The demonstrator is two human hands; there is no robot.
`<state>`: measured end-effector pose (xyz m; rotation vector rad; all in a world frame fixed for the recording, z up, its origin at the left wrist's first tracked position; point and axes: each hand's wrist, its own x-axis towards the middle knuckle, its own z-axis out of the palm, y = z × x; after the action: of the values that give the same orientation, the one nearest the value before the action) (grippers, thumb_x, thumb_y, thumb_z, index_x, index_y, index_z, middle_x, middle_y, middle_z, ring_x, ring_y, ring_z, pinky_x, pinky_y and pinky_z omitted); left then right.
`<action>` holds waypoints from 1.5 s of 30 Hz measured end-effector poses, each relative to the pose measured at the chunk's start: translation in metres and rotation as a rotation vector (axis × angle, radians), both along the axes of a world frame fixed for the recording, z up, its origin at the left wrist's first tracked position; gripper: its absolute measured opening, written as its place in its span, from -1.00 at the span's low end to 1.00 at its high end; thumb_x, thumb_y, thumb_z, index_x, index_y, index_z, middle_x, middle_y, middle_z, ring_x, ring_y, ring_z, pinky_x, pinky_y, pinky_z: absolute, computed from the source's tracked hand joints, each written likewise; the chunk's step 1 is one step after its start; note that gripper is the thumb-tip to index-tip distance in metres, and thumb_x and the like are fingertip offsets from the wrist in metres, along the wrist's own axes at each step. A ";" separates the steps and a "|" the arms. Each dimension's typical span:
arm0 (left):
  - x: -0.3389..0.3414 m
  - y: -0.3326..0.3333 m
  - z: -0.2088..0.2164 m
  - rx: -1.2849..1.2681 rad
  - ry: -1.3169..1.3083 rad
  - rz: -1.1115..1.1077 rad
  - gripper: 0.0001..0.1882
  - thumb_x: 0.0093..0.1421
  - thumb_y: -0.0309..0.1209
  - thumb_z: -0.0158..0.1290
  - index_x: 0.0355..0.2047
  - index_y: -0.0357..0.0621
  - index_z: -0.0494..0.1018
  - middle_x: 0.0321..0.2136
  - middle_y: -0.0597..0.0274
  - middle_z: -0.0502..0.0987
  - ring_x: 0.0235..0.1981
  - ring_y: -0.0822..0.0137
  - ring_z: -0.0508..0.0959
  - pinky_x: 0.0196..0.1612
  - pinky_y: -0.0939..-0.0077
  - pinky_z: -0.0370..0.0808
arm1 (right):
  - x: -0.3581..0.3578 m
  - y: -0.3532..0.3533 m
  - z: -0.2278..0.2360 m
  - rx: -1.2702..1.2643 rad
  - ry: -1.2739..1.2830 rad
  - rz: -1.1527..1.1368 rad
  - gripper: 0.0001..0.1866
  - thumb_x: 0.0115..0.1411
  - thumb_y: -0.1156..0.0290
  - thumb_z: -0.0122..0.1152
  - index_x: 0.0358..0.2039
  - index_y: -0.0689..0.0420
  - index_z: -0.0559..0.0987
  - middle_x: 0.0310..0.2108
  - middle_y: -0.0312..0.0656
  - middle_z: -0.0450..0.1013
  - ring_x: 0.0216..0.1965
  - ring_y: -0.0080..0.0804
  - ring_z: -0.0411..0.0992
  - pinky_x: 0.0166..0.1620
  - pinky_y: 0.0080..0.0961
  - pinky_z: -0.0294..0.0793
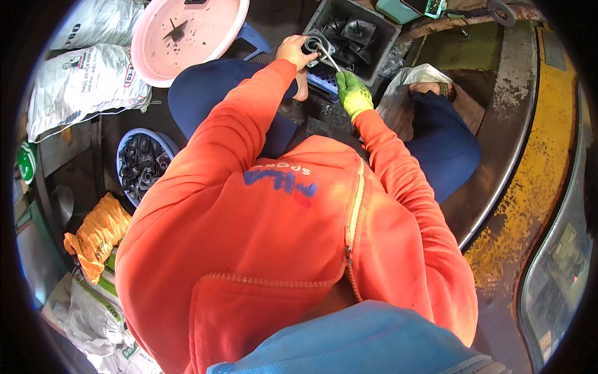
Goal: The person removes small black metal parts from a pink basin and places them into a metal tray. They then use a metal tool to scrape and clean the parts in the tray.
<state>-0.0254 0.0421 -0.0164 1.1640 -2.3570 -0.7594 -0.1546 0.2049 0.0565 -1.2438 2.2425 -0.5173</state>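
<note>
My left hand [293, 51], bare, is closed around the side of a dark round part with a hollow, ring-like opening [312, 43]. My right hand [354, 93], in a green and yellow glove, grips a slim metal hand tool [329, 58]. The tool's far end reaches the opening of the part; its exact tip is too small to make out. Both hands are at the near left side of a grey crate [379, 73], which holds several black moulded-looking parts [358, 32].
A pink basin [149, 62] with a dark piece and crumbs in it stands left, beside a blue stool [254, 41]. A blue tub [123, 138] of black parts is lower left, near white sacks [93, 87] and an orange bag [99, 230]. A rusty yellow metal edge [523, 206] curves along the right.
</note>
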 end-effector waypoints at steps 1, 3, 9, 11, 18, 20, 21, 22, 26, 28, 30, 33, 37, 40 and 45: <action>0.000 -0.001 0.000 0.014 -0.018 0.007 -0.40 -0.11 0.00 0.25 -0.11 -0.09 0.49 -0.11 0.10 0.48 0.01 0.05 0.39 0.10 0.28 0.31 | 0.000 0.001 0.001 -0.052 -0.032 -0.005 -0.64 0.30 0.06 -0.20 -0.21 0.07 0.43 -0.28 0.07 0.47 -0.22 0.13 0.41 -0.20 -0.08 0.36; -0.001 0.000 0.000 0.009 -0.026 0.024 -0.40 -0.11 -0.01 0.25 -0.10 -0.08 0.49 -0.10 0.09 0.48 0.01 0.05 0.38 0.11 0.28 0.30 | 0.000 0.002 0.002 -0.259 -0.083 0.002 -0.61 0.30 0.02 -0.22 -0.18 0.05 0.44 -0.25 0.07 0.47 -0.19 0.11 0.42 -0.15 -0.07 0.37; 0.000 0.001 -0.003 -0.017 -0.011 0.005 -0.38 -0.15 0.01 0.26 -0.12 -0.09 0.50 -0.10 0.11 0.48 0.02 0.10 0.39 0.10 0.31 0.32 | -0.002 -0.002 -0.008 -0.039 -0.051 0.029 -0.62 0.29 0.02 -0.21 -0.25 0.06 0.42 -0.31 0.11 0.45 -0.24 0.16 0.39 -0.21 -0.04 0.34; 0.000 0.002 -0.005 -0.034 -0.042 0.008 -0.39 -0.15 0.00 0.26 -0.12 -0.08 0.50 -0.11 0.11 0.49 0.02 0.09 0.39 0.10 0.30 0.32 | -0.003 0.000 -0.013 -0.141 -0.125 0.002 -0.61 0.29 0.01 -0.23 -0.24 0.05 0.42 -0.27 0.12 0.43 -0.20 0.16 0.38 -0.17 -0.04 0.33; 0.002 -0.001 0.002 0.021 0.026 -0.037 -0.41 -0.15 -0.10 0.28 -0.08 -0.04 0.50 -0.10 0.04 0.49 0.00 0.03 0.40 0.10 0.25 0.30 | -0.001 -0.007 0.005 0.089 -0.132 -0.021 -0.59 0.27 -0.01 -0.14 -0.20 0.05 0.47 -0.22 0.08 0.46 -0.12 0.12 0.38 -0.11 -0.11 0.35; -0.001 -0.004 0.013 0.041 -0.021 -0.008 -0.42 -0.15 -0.07 0.29 -0.12 -0.07 0.52 -0.12 0.04 0.50 -0.01 0.04 0.41 0.10 0.25 0.30 | -0.010 -0.008 0.031 -0.004 -0.108 0.020 -0.57 0.29 0.01 -0.24 -0.21 0.07 0.46 -0.18 0.05 0.45 -0.13 0.10 0.38 -0.12 -0.08 0.33; -0.006 -0.010 0.020 0.053 0.034 0.058 -0.40 -0.17 -0.03 0.30 -0.17 -0.15 0.53 -0.15 0.02 0.52 -0.03 0.03 0.44 0.09 0.25 0.31 | -0.015 -0.007 0.046 -0.141 -0.109 -0.033 -0.62 0.28 0.06 -0.19 -0.24 0.09 0.46 -0.22 0.05 0.45 -0.18 0.10 0.39 -0.16 -0.11 0.35; -0.014 -0.020 0.027 0.002 0.068 0.152 -0.36 -0.19 -0.01 0.31 -0.19 -0.22 0.54 -0.18 -0.03 0.53 -0.08 0.02 0.47 0.06 0.26 0.35 | -0.021 -0.003 0.062 -0.284 -0.112 -0.082 -0.67 0.28 0.11 -0.14 -0.27 0.10 0.47 -0.27 0.05 0.46 -0.22 0.10 0.40 -0.19 -0.14 0.36; -0.050 -0.095 0.055 -0.205 0.429 0.273 -0.57 -0.21 -0.10 0.30 -0.43 -0.19 0.59 -0.45 0.01 0.59 -0.32 0.07 0.57 -0.13 0.24 0.44 | -0.063 0.028 0.120 -0.764 -0.211 -0.115 -0.83 0.26 0.32 0.04 -0.33 0.14 0.50 -0.57 -0.26 0.30 -0.52 -0.46 0.30 -0.41 -0.54 0.30; -0.064 -0.145 0.061 -0.034 0.209 0.267 -0.32 -0.15 0.11 0.23 -0.18 -0.21 0.54 -0.23 -0.09 0.56 -0.15 0.04 0.53 0.01 0.29 0.37 | -0.071 0.049 0.138 -0.567 -0.584 -0.489 -0.79 0.29 0.29 0.01 -0.32 0.16 0.51 -0.59 -0.40 0.27 -0.56 -0.67 0.21 -0.48 -0.68 0.19; -0.080 -0.172 0.051 -0.074 -0.215 0.327 -0.06 -0.07 0.30 0.04 0.11 -0.22 0.32 0.05 -0.11 0.39 0.08 0.05 0.39 0.20 0.22 0.17 | -0.073 0.051 0.143 -0.627 -0.945 -0.640 -0.74 0.32 0.26 -0.05 -0.34 0.17 0.50 -0.63 -0.44 0.25 -0.66 -0.70 0.12 -0.60 -0.72 0.07; -0.089 -0.188 0.023 0.192 -0.593 0.096 -0.10 0.12 0.30 -0.27 0.23 -0.18 0.16 0.21 -0.01 0.22 0.26 0.13 0.18 0.29 -0.09 -0.24 | -0.076 0.050 0.148 -0.606 -1.166 -0.765 -0.71 0.33 0.21 -0.10 -0.32 0.17 0.48 -0.66 -0.44 0.20 -0.71 -0.69 0.05 -0.65 -0.71 0.01; -0.091 -0.186 -0.002 0.088 -0.706 0.047 -0.17 0.16 0.24 -0.28 0.24 -0.11 0.16 0.22 -0.06 0.18 0.28 0.07 0.12 0.29 -0.12 -0.32 | -0.080 0.043 0.150 -0.597 -1.469 -0.805 -0.67 0.34 0.14 -0.13 -0.25 0.16 0.43 -0.69 -0.42 0.11 -0.74 -0.67 -0.01 -0.66 -0.68 -0.05; -0.091 -0.170 -0.002 -0.096 -0.710 0.088 -0.18 0.15 0.23 -0.24 0.23 -0.13 0.17 0.22 -0.16 0.15 0.30 -0.02 0.03 0.30 -0.08 -0.31 | -0.077 0.040 0.148 -0.560 -1.565 -0.836 -0.68 0.34 0.14 -0.13 -0.25 0.15 0.43 -0.68 -0.42 0.12 -0.74 -0.66 0.00 -0.65 -0.67 -0.03; -0.131 -0.075 -0.006 -0.140 -0.325 -0.383 -0.65 0.09 -0.21 0.04 -0.11 0.03 0.51 -0.09 0.08 0.49 -0.03 0.07 0.43 0.08 0.21 0.34 | -0.071 0.037 0.144 -0.526 -1.630 -0.817 -0.67 0.35 0.15 -0.15 -0.27 0.15 0.43 -0.69 -0.40 0.12 -0.75 -0.64 -0.01 -0.66 -0.66 -0.02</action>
<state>-0.1565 -0.0330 -0.0226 0.8377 -2.9025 -0.5394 -0.2257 0.2424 0.2003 0.2281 0.9873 -1.6722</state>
